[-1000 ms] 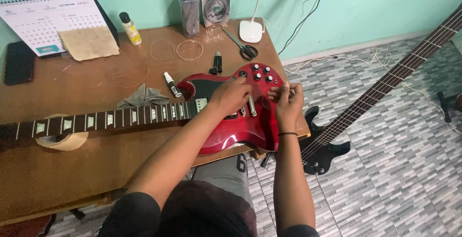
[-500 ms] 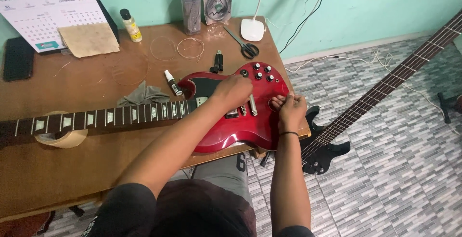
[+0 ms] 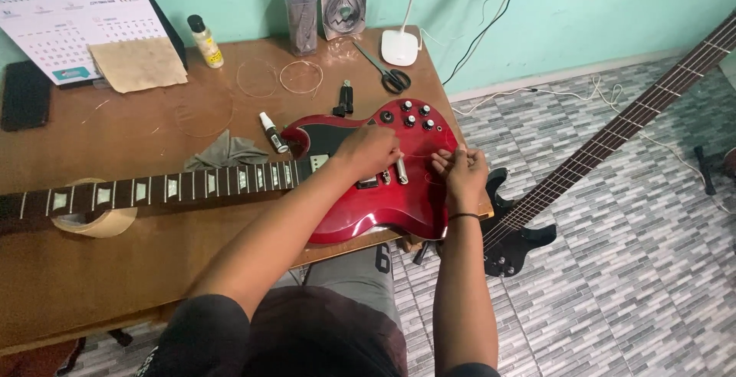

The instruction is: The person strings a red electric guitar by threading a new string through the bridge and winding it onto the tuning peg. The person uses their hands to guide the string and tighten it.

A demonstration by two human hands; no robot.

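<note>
Left hand: resting curled on the red guitar, centre frame; grip indiscernible.
Right hand: fingertips pressing together at the guitar's right edge; anything pinched is too small to tell.

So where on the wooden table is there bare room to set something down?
Bare wood lies below the red electric guitar's neck, toward the table's near edge, and between the black phone and grey cloth. The back edge near the scissors is crowded.
</note>
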